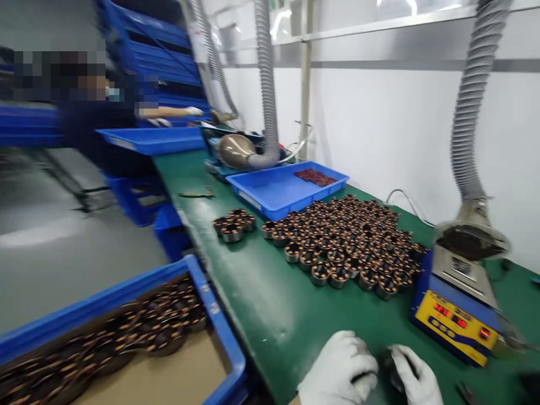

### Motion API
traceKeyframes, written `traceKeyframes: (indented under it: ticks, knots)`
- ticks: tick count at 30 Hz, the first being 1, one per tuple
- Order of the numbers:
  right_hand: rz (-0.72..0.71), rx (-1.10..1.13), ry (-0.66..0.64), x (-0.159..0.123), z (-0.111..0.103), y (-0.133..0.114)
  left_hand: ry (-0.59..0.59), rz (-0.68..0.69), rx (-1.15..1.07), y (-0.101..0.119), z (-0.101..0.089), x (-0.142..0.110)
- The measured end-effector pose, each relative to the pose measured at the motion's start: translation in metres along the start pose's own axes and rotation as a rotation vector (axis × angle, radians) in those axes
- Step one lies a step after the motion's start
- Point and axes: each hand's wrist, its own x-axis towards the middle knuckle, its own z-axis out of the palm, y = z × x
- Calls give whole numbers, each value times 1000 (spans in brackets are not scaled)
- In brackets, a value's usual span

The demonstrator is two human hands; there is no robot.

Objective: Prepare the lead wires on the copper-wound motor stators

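My left hand (342,368), in a white glove, rests low over the green bench with its fingers curled inward; whatever they hold, if anything, is hidden. Just to its right, my right hand (415,376), also gloved, closes on a dark rounded piece (393,368) that is too blurred to name. Beyond both hands stands a large group of copper-wound motor stators (337,275), ring-shaped and packed close together on the green bench (274,315). A smaller cluster of stators (233,232) sits apart, farther left.
At right is a yellow-blue heating unit (453,326) with red digits, under an extraction hose (472,112). A blue tray (278,211) holds small reddish parts. At lower left, a blue bin (215,306) contains more stators. Pliers (197,194) lie left. A co-worker (101,124) sits beyond.
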Motion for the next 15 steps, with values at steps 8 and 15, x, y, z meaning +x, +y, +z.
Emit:
traceKeyframes:
  ticks: [8, 15]
  knots:
    - [126, 723, -186, -9, 7, -17, 132, 106, -147, 2, 2, 6]
    - [149, 467, -256, -11, -27, -25, 98, 218, -28, -6, 6, 7]
